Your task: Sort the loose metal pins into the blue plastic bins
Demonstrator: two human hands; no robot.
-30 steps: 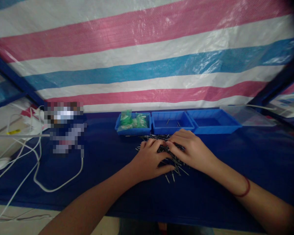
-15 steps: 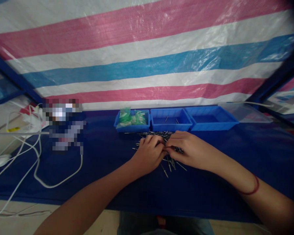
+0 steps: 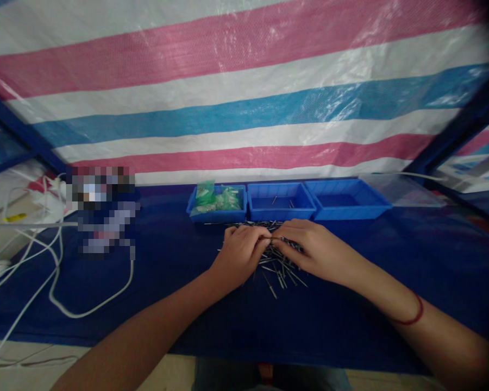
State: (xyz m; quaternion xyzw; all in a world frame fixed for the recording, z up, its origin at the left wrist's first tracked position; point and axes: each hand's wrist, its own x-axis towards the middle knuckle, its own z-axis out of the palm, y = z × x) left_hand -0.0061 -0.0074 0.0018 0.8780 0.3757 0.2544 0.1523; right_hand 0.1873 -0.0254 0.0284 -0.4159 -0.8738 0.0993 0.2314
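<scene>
A pile of thin metal blind rivets (image 3: 283, 267) lies spread on the blue table, several of them fanned toward me. Over its left side is my left hand (image 3: 242, 248), thumb and forefinger pinched together. My right hand (image 3: 312, 244) comes in from the right, its fingertips closed too. Between the two sets of fingertips a slim rivet (image 3: 275, 239) shows, held at both ends just above the pile. My palms and fingers hide part of the heap.
Behind the pile stand three blue bins: the left bin (image 3: 218, 217) holds green-tinted plastic bags (image 3: 224, 199), the middle bin (image 3: 281, 214) a few loose rivets, the right bin (image 3: 354, 213) nothing visible. White cables (image 3: 85, 315) run over the table's left side. A clear plastic sheet (image 3: 411, 190) lies far right.
My fingertips have drawn slightly apart, and a rivet now shows between them. My left fingers are more closed together. The view has shifted slightly.
</scene>
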